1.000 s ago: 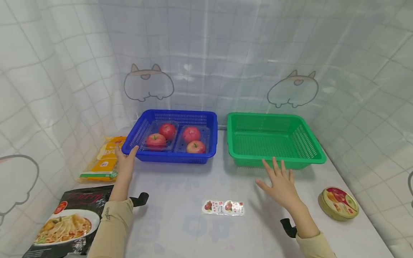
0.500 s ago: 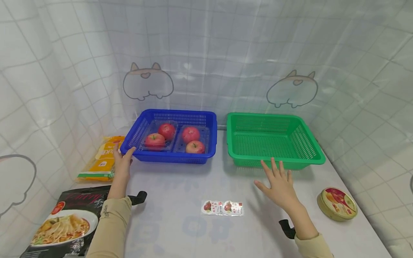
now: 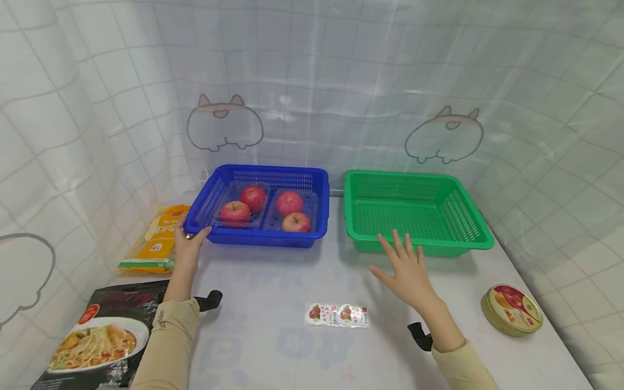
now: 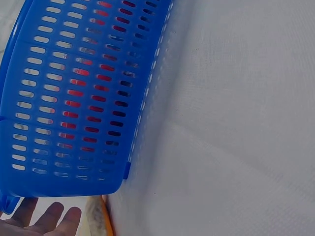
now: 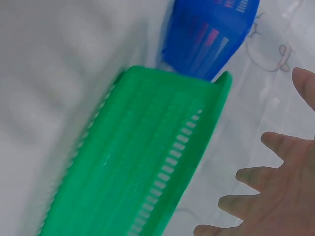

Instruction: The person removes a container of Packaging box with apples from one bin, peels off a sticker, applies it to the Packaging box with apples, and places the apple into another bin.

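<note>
The blue plastic basket (image 3: 265,238) holds red apples (image 3: 235,212) in two clear plastic boxes (image 3: 273,216). My left hand (image 3: 187,253) is at its near left corner, the thumb by the front rim and the other fingers along the left side. From the left wrist, the fingertips (image 4: 71,216) show fairly straight just outside the basket's end; the thumb is out of sight there. To the right stands an empty green basket (image 3: 419,245). My right hand (image 3: 407,273) hovers before its front rim with fingers spread, holding nothing.
Left of the blue basket lie a yellow food bag (image 3: 156,244) and a black noodle packet (image 3: 104,330). Two apple stickers (image 3: 336,315) are on the white table (image 3: 263,303) in front. A round tin (image 3: 512,310) stands at the right. A patterned curtain (image 3: 331,97) hangs behind.
My right hand has shifted a little to the left in front of the green basket. My left hand has closed in on the blue basket's corner. Both baskets stay in place.
</note>
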